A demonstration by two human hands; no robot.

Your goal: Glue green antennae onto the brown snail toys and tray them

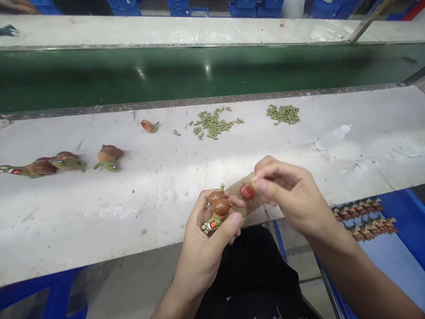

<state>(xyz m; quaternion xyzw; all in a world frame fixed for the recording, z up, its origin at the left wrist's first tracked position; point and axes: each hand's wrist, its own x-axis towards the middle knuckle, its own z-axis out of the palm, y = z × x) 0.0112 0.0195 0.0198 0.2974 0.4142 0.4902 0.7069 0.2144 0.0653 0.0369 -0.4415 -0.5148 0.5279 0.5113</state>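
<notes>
My left hand (206, 243) grips a toy snail (217, 210) with a glossy brown shell and an olive-green body. My right hand (287, 195) pinches a small round red plastic part (247, 192) between thumb and fingertips, just right of the snail. A strip of brown cardboard (241, 195) lies under that part and behind the snail. Farther left on the white table (99, 212) lie several similar snails (109, 157). An orange-brown shell piece (148, 126) lies beyond them, near two heaps of green pellets (212, 124).
A green conveyor belt (199, 75) runs along the far side of the table, with another white table (166, 31) behind it. A blue tray (381, 239) holding rows of small toys (361, 219) sits at lower right. Blue crates (255, 8) stand in the background.
</notes>
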